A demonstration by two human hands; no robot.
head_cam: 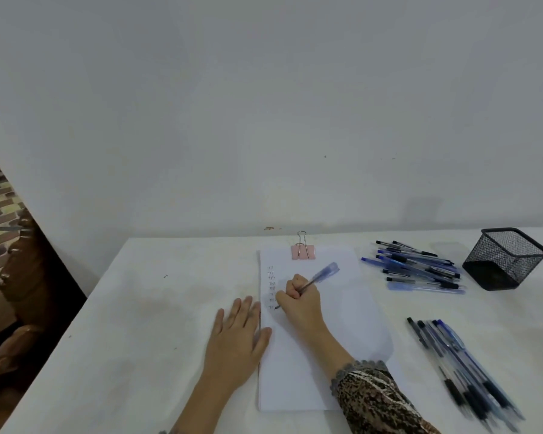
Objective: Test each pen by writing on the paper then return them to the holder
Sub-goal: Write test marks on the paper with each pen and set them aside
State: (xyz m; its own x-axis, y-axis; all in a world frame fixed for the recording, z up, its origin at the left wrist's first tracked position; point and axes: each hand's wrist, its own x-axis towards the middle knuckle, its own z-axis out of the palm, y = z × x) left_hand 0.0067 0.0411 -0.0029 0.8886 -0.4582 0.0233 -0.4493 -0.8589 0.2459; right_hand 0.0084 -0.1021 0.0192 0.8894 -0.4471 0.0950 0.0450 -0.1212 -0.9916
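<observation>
- A person's right hand [300,303] is clenched round a blue pen [322,274]. The tip touches the paper [342,308] near its left margin, below a short column of small written marks.
- The left hand [235,336] lies flat with its fingers straight, resting on the table [138,308]. Its thumb side overlaps the paper's left edge and pins the sheet.
- To do this step well, I judge the left hand should keep the paper steady. The stroke should be short and land in fresh space under the last mark, so a faint line shows plainly.
- The black mesh holder [505,258] stands at the far right of the table, well apart from the paper. No pens can be seen in it.
- A far heap of pens [417,266] lies between the paper and the holder, and a near row of pens [461,361] lies at the right front. Which group has been tested cannot be told.
- A pink binder clip [302,251] grips the paper's top edge.
- A reach to the holder passes over the far heap, which a sleeve [376,399] could scatter.
</observation>
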